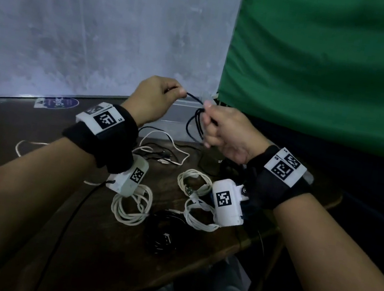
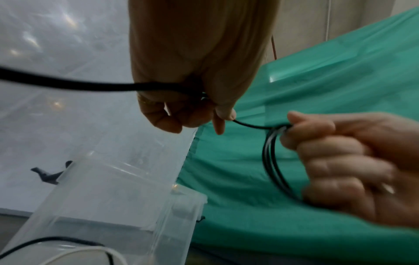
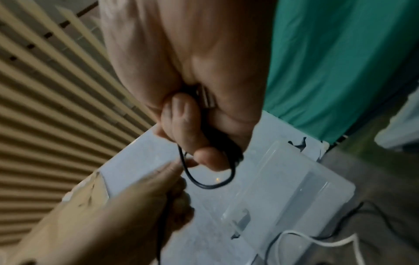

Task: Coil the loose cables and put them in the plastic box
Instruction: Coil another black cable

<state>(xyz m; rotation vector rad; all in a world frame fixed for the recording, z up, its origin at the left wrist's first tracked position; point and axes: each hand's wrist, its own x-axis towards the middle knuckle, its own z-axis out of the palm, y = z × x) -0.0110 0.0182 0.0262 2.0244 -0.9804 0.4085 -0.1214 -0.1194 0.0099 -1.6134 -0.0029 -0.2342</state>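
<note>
The right hand is gripping thin black cable loops. At its ten o'clock, the left hand is pinching the cable's free strand.

A dark wooden table carries the cables. Three white coils lie near the middle: one left, one right, one just beyond it. A black coil sits nearest, between them. Loose white and black cables sprawl farther back. The clear box stands at the far edge, and a round sticker lies far left.
</note>
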